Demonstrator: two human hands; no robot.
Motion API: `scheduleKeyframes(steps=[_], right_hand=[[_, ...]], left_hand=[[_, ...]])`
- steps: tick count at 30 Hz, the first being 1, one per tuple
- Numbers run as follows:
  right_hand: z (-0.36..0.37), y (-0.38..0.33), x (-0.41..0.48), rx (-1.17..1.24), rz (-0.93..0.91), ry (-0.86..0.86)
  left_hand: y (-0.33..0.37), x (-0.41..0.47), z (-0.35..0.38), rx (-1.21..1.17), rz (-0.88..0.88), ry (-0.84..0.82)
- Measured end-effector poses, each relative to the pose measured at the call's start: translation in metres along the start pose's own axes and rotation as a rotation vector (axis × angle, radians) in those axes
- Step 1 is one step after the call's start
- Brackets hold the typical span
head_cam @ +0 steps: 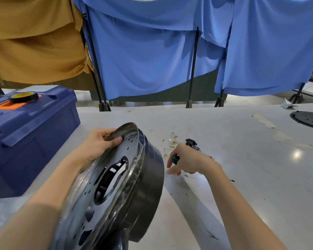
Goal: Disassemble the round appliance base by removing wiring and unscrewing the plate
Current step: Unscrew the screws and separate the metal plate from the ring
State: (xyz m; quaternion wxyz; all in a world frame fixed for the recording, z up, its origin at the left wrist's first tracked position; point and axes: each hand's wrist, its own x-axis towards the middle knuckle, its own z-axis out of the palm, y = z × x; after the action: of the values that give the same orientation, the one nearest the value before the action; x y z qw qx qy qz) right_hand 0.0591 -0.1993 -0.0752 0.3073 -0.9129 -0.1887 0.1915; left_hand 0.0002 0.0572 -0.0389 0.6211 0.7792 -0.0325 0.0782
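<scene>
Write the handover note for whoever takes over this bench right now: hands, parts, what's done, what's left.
Left hand: grips the upper rim of the round base, holding it tilted on edge.
Right hand: holds a teal-handled tool, probably a screwdriver; its tip is hidden.
Parts: the metal plate sits in the base, facing the person. Loose wires with terminals and a black socket lie on the table just beyond the right hand.
Done: wiring appears to be out.
Left: unscrew and lift off the plate; the screws cannot be made out.
</scene>
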Motion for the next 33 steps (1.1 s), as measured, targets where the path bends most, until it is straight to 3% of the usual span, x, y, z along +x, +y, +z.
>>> scheduleKeyframes(steps=[4,7,10,13,17,21,33], right_hand=[[-0.003,-0.002,-0.003,0.131,-0.047,-0.007],[-0.008,-0.005,-0.005,0.240,-0.089,0.114],[-0.016,-0.010,-0.008,0.335,-0.144,0.448],[-0.030,-0.020,-0.018,0.579,-0.276,0.820],[-0.051,-0.036,-0.043,0.942,-0.501,1.080],[-0.053,-0.049,-0.055,1.090,-0.626,1.027],[-0.009,-0.056,-0.028,0.665,-0.521,0.921]], left_hand=[[-0.001,0.002,0.006,0.088,0.042,-0.027],[-0.003,0.006,0.012,0.222,0.071,-0.086],[-0.003,0.010,0.019,0.407,0.130,-0.127],[-0.003,0.012,0.028,0.559,0.144,-0.183],[-0.004,0.011,0.042,0.678,0.111,-0.228],[-0.004,0.009,0.055,0.768,0.059,-0.274],[-0.004,0.005,0.062,0.851,0.018,-0.297]])
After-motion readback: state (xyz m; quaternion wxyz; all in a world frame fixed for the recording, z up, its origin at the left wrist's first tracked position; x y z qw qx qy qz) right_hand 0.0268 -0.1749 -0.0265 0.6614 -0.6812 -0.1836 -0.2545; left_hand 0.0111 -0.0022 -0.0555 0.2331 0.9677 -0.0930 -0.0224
